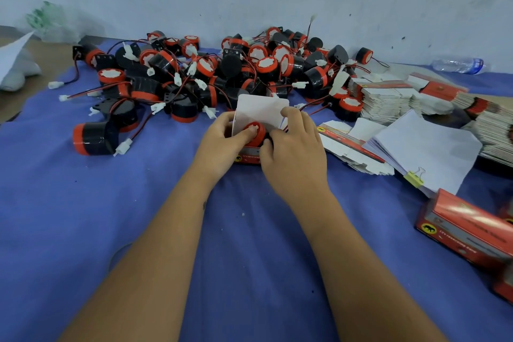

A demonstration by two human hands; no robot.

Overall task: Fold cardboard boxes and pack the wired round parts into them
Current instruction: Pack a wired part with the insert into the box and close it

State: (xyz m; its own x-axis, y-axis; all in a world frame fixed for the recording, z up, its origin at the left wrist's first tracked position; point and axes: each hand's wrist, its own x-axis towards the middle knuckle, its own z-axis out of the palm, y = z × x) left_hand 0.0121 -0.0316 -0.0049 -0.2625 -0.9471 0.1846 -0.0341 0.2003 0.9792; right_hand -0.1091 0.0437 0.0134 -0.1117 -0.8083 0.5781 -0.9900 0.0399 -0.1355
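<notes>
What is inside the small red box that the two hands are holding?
One round part sits in the open box, red end up, under the left hand thumb. The right hand hides its wire and the box's bottom.

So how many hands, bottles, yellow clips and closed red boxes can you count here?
Hands: 2, left hand and right hand, both on the open box with a round part in it.
Water bottle: 1
Yellow clip: 1
Closed red boxes: 1 whole; others cut off at the edge.
Total: 5
</notes>
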